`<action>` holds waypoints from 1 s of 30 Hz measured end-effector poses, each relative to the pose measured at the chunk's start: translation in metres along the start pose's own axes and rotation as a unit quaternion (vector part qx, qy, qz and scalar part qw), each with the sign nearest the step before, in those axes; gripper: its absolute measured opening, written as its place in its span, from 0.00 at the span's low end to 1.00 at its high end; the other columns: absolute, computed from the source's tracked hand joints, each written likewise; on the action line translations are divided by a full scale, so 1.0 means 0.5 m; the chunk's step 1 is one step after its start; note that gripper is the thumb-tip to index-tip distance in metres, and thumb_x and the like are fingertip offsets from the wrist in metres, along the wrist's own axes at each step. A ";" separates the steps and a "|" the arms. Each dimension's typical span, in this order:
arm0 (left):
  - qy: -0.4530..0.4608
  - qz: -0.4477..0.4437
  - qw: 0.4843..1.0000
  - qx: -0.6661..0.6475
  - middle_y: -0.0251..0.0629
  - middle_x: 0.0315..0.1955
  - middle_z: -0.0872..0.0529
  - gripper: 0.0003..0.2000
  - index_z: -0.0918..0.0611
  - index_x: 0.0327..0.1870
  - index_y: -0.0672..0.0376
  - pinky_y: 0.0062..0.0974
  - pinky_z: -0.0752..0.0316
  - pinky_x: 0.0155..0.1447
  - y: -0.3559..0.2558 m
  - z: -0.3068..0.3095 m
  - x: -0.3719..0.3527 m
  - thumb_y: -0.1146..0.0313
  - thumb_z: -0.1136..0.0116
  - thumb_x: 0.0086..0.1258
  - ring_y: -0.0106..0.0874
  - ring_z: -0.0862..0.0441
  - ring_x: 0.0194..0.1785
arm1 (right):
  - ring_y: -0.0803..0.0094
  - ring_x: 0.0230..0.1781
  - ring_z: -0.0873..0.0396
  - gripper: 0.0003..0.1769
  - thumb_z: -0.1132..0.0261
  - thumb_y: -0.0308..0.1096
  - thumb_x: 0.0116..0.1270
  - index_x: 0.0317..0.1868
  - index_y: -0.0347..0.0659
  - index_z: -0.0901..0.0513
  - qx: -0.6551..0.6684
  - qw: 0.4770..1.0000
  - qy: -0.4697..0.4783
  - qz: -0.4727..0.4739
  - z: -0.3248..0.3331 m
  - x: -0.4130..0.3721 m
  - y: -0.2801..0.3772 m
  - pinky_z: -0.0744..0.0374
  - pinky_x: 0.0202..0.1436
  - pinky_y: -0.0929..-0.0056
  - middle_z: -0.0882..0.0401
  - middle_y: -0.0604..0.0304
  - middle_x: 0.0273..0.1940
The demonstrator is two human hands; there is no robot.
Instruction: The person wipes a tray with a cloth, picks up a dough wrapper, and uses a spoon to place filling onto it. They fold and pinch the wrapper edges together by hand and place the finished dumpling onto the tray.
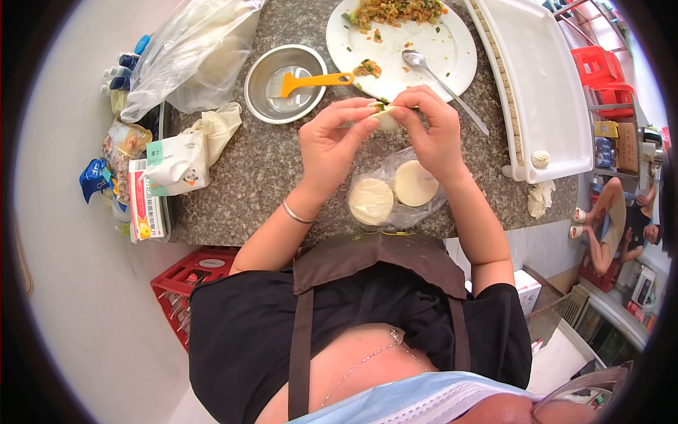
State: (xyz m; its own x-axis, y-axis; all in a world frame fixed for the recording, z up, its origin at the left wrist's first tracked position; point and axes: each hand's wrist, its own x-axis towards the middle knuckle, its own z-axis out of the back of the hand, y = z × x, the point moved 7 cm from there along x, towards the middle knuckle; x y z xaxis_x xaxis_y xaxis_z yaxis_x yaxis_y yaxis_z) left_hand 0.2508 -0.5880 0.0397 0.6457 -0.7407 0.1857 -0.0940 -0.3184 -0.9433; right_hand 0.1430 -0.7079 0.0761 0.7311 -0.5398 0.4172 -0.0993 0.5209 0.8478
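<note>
Grip: left hand (332, 145) and right hand (434, 134) meet over the table (268, 177). Thumbs and forefingers of both are pinched together on a small dumpling (386, 119). Both grips are clamped on its folded edge, with a bit of green filling showing at the top. The dumpling is held in the air just above the near middle of the table. A bracelet (296, 214) sits on the left wrist.

At 6 o'clock, just below the hands: a clear bag (395, 212) with two stacks of round wrappers (415, 182) lies close to the table's near edge.

At 12 o'clock: a white plate (431, 49) with a heap of filling (395, 10) at its far rim. A spoon (441, 79) lies across it, handle pointing to 4 o'clock and passing near the right hand.

At 10 o'clock: a metal bowl (258, 85) with an orange scraper (314, 80) resting on its rim. Bare stone lies between the bowl and the left hand.

At 2 to 3 o'clock: a long white tray (544, 85) overhangs the table's right edge, with one finished dumpling (540, 157) at its near corner.

At 9 o'clock: a white cloth (219, 127), a white packet (176, 162) and a large plastic bag (191, 56) crowd the left edge.

Room: a red crate (191, 275) is on the floor at 7 o'clock. Red stools (600, 71) are at 2 o'clock. Another person (621, 226) is seated at 4 o'clock, well apart.
</note>
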 end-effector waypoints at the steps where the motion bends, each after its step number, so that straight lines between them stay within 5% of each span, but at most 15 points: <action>1: 0.014 -0.001 1.000 0.000 0.45 0.48 0.16 0.08 0.15 0.45 0.67 0.25 0.20 0.55 -0.002 -0.003 0.001 0.80 0.36 0.66 0.28 0.17 0.51 | 0.68 0.36 0.20 0.03 0.33 0.24 0.62 0.35 0.34 0.18 0.044 0.998 0.016 -0.035 -0.002 0.000 -0.015 0.23 0.42 0.72 0.18 0.57 0.35; 6: 0.053 -0.026 0.998 0.011 0.45 0.48 0.16 0.07 0.14 0.44 0.67 0.25 0.19 0.54 -0.008 -0.015 0.001 0.80 0.36 0.66 0.29 0.17 0.50 | 0.69 0.35 0.21 0.03 0.33 0.24 0.62 0.35 0.34 0.18 0.092 0.991 0.051 -0.080 0.000 0.008 -0.026 0.23 0.42 0.72 0.19 0.57 0.34; 17: 0.035 -0.063 0.983 0.169 0.44 0.45 0.15 0.05 0.15 0.41 0.67 0.22 0.17 0.46 -0.018 -0.008 0.004 0.79 0.36 0.66 0.25 0.16 0.45 | 0.68 0.36 0.19 0.02 0.33 0.24 0.63 0.35 0.34 0.18 -0.013 1.000 0.012 0.006 -0.008 -0.002 0.006 0.23 0.41 0.73 0.18 0.57 0.34; 20: 0.027 0.048 0.998 0.017 0.43 0.44 0.15 0.09 0.19 0.46 0.67 0.22 0.18 0.48 0.016 -0.006 0.003 0.79 0.36 0.66 0.25 0.15 0.46 | 0.68 0.35 0.20 0.02 0.33 0.24 0.63 0.35 0.34 0.18 0.031 0.999 0.002 -0.035 -0.002 -0.002 -0.016 0.23 0.42 0.73 0.18 0.57 0.34; 23: 0.021 0.053 0.997 -0.043 0.42 0.44 0.15 0.13 0.24 0.50 0.66 0.23 0.19 0.52 0.007 -0.008 0.002 0.79 0.36 0.67 0.26 0.15 0.47 | 0.69 0.35 0.21 0.03 0.33 0.24 0.63 0.35 0.33 0.18 0.123 0.982 0.061 -0.133 -0.007 -0.004 -0.044 0.23 0.42 0.73 0.19 0.58 0.33; 30: 0.042 0.015 0.999 0.005 0.45 0.45 0.15 0.14 0.26 0.51 0.64 0.23 0.19 0.52 0.000 -0.014 -0.002 0.83 0.38 0.67 0.27 0.17 0.49 | 0.66 0.37 0.21 0.03 0.33 0.25 0.62 0.36 0.34 0.18 0.009 0.997 0.072 -0.041 -0.003 0.005 0.000 0.23 0.43 0.71 0.19 0.58 0.33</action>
State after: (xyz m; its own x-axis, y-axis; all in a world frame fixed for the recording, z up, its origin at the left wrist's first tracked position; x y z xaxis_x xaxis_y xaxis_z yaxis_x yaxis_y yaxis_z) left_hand 0.2450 -0.5914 0.0414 0.5765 -0.7973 0.1789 -0.1053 -0.2896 -0.9513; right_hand 0.1460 -0.7083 0.0765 0.8261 -0.4794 0.2960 -0.0456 0.4667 0.8832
